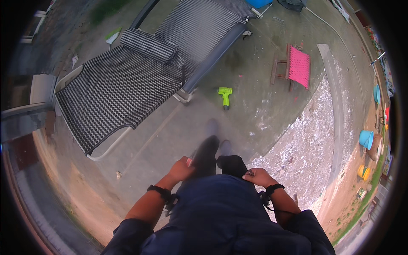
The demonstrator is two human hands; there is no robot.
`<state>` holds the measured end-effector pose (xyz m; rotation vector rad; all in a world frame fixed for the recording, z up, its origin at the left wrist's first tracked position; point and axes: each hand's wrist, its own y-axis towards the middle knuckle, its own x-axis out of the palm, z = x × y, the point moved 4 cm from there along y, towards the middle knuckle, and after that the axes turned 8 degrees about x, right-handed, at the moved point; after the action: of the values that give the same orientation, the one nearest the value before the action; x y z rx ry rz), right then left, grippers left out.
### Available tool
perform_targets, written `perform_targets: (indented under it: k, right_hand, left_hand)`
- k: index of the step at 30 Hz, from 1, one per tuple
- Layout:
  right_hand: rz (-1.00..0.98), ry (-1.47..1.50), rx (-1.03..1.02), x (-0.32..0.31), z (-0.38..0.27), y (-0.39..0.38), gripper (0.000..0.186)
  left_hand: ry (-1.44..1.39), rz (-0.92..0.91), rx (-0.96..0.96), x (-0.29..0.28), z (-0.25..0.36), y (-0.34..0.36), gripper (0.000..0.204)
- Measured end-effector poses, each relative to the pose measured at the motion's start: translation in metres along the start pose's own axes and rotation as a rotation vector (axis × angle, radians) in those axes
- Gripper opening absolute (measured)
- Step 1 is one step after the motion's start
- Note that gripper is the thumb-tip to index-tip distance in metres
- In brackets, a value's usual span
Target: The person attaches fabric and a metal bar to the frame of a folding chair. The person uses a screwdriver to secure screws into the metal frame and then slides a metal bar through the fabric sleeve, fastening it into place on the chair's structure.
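Woven black-and-white lounger [123,80] far left, on the ground [148,131]. Near left: left hand [180,171] beside the leg, grip curled in on a small red thing [189,161], kind unclear. Lime-green drill [225,97] lies farther off, mid-scene, beyond the feet. Near right: right hand [261,177], grip pinched on a small dark thing [250,173], too small to identify. Pink-topped stool [299,68] far right; blue bucket [366,139], yellow bucket [363,172] at far right edge.

Forearms [146,205] angle inward; left hand [180,170] and right hand [260,177] low, fingers [188,171] curled.
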<state>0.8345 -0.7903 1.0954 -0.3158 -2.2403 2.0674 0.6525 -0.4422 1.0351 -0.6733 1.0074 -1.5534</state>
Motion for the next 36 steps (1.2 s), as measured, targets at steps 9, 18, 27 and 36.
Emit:
perform_targets:
  k: [9,18,27,36]
  right_hand:
    - [0.157,0.688,-0.047,-0.086,0.055,0.294,0.032]
    - [-0.023,1.012,0.050,-0.086,0.409,0.398,0.046]
    - [0.061,1.734,-0.059,-0.077,0.749,0.509,0.053]
    - [0.208,2.061,-0.156,-0.087,0.867,0.577,0.050]
  left_hand:
    - [0.055,-0.005,0.179,0.122,0.036,0.254,0.039]
    - [-0.436,0.055,-0.190,0.446,0.063,0.370,0.040]
    - [-0.339,-0.016,-0.225,0.715,0.084,0.464,0.041]
    - [-0.219,0.075,-0.217,0.795,0.063,0.539,0.039]
